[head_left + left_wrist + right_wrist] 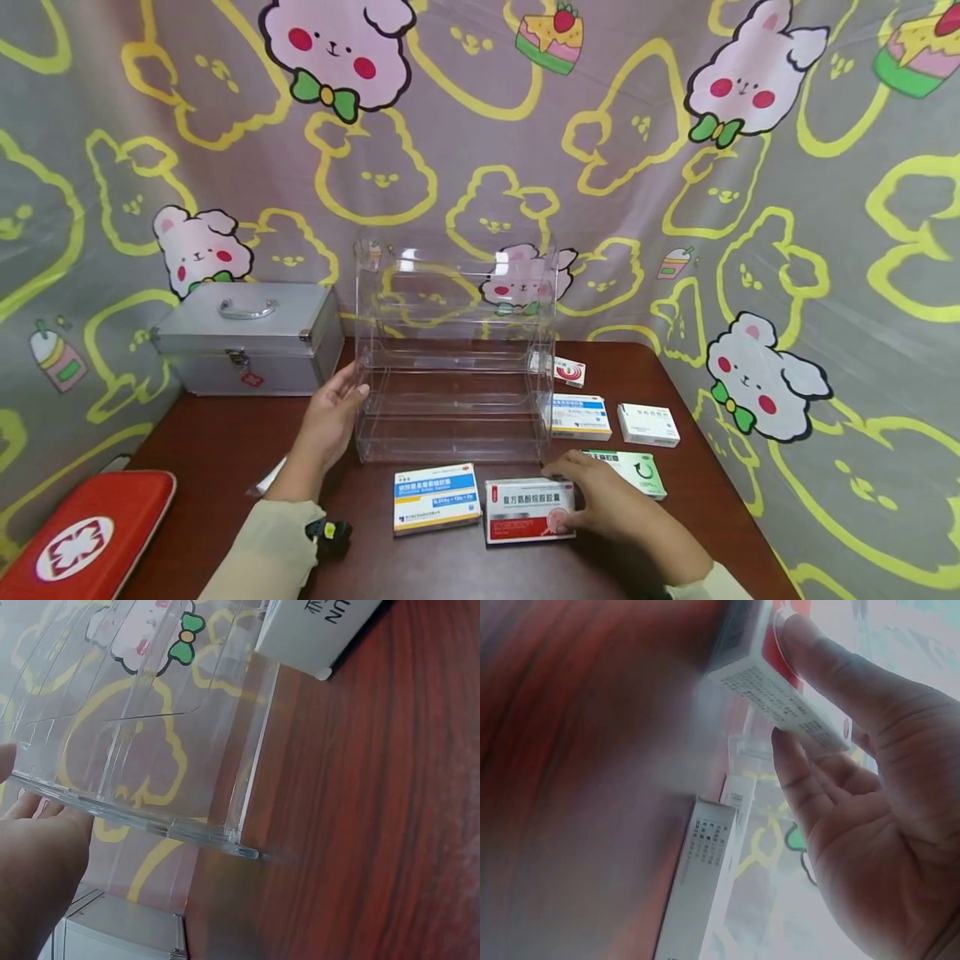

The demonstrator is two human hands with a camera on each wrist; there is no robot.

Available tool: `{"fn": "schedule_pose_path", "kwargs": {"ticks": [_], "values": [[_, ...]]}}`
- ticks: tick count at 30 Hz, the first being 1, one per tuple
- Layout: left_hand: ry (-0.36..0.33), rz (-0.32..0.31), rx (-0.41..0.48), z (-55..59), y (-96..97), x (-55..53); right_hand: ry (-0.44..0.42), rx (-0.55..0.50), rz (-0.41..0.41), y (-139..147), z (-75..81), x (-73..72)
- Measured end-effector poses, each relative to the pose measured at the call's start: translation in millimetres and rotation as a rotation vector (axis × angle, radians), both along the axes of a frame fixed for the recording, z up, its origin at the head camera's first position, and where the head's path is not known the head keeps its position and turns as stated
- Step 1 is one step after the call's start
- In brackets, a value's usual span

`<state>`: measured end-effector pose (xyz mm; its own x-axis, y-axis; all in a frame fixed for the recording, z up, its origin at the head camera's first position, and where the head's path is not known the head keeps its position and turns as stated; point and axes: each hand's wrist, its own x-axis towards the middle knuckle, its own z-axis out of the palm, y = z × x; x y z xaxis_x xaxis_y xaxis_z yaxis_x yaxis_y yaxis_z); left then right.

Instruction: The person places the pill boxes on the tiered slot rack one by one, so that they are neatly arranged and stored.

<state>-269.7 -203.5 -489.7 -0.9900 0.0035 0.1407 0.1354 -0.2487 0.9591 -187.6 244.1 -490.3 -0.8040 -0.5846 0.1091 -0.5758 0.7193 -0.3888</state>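
Note:
My left hand [330, 421] grips the left side panel of a clear plastic tiered rack [453, 451], thumb in front and fingers behind it. In the left wrist view the panel edge [161, 826] passes between thumb and fingers. My right hand [603, 504] pinches a red-and-white medicine box [525, 502] by its right end, in front of the rack. The right wrist view shows the thumb on that box's front face and fingers behind. Just left of it lies a blue-and-white medicine box [435, 498] with an orange stripe.
Right of the rack lie another blue-and-white box [581, 417], a small white box [648, 425], a green-and-white box [637, 473] and a box with red arcs [570, 372]. A silver case [247, 358] stands back left; a red first-aid pouch [123, 517] lies front left.

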Motion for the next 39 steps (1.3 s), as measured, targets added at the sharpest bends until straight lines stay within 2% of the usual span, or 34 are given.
{"fn": "schedule_pose_path", "kwargs": {"ticks": [4, 12, 18, 22, 28, 39], "values": [[-0.002, -0.007, 0.003, -2.0, 0.1, -0.1, -0.011, -0.037, 0.012, 6, 1.2, 0.7], [0.020, 0.007, 0.001, -3.5, -0.7, -1.9, -0.160, -0.266, 0.029, 15, 13.6, -3.8], [0.015, 0.027, -0.004, -1.8, -0.8, -0.9, -0.251, -0.359, 0.023, 13, 38.3, -9.1], [0.033, 0.035, -0.002, -0.8, -0.3, 0.1, -0.263, -0.419, 0.015, 4, 60.1, -17.7], [0.018, 0.057, 0.002, -2.7, -0.8, 1.3, -0.196, -0.514, 0.011, -21, 92.9, -43.7], [0.021, 0.084, 0.039, 0.9, 3.5, 1.8, -0.038, -0.802, -0.165, -89, 175.2, -109.7]]}}
